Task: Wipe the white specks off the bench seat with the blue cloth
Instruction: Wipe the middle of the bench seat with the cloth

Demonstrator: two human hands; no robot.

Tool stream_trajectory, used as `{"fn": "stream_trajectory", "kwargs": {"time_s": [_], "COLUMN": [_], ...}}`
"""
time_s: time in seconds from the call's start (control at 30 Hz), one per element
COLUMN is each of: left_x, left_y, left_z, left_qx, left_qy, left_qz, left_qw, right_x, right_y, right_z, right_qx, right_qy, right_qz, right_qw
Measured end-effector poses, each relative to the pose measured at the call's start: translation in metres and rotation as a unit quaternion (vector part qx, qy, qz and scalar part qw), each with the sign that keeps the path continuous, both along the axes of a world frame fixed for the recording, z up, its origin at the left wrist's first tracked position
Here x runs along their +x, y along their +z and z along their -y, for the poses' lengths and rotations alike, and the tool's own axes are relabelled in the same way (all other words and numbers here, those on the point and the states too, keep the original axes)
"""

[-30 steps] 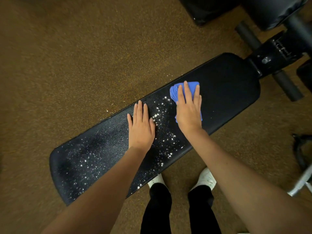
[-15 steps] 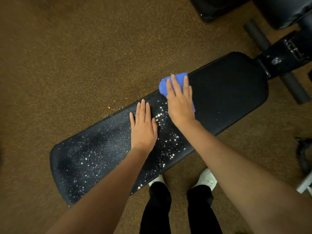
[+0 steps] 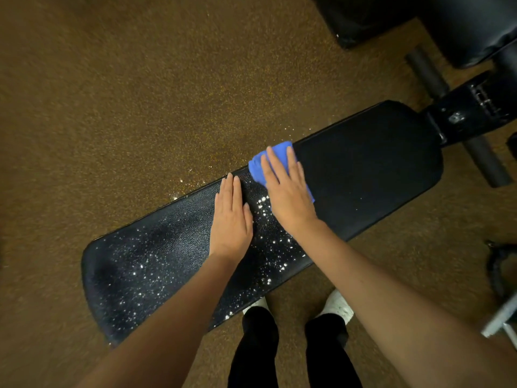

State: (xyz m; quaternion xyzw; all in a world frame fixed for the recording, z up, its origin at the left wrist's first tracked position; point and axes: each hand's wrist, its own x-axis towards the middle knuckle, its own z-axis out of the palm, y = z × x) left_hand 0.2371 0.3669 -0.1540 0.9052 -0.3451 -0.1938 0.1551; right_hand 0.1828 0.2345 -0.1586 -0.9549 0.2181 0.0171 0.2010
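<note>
Blue cloth (image 3: 258, 165): folded, lying at the far edge of the bench seat (image 3: 372, 163), about mid-length, partly over the edge. Right hand (image 3: 288, 193) lies flat on top of it, fingers (image 3: 275, 166) straight and close together, pressing down; nothing gripped. White specks (image 3: 268, 245): dense on the seat from the cloth toward the left end, thickest just beside and under the right wrist. Seat to the right of the cloth is plain black. Left hand (image 3: 230, 219) rests palm-down on the speckled part, just left of the right hand, fingers straight, holding nothing. A few specks on the brown floor (image 3: 112, 107) along the seat's far edge. White shoes (image 3: 337, 305) and black trouser legs at the near side.
</note>
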Motion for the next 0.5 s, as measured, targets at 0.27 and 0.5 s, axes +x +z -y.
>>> {"fn": "stream_trajectory", "kwargs": {"time_s": [0.27, 0.5], "left_x": [0.003, 0.002], "left_y": [0.004, 0.004], "left_z": [-0.006, -0.005], "left_qx": [0.007, -0.011], "left_qy": [-0.012, 0.003], "left_qz": [-0.004, -0.020], "left_qw": [1.000, 1.000], "right_x": [0.003, -0.016], "right_y": [0.002, 0.003], "right_z": [0.025, 0.004], "right_qx": [-0.028, 0.003], "right_qy": [-0.085, 0.060], "right_qz": [-0.036, -0.030], "right_qw": [0.995, 0.998]}}
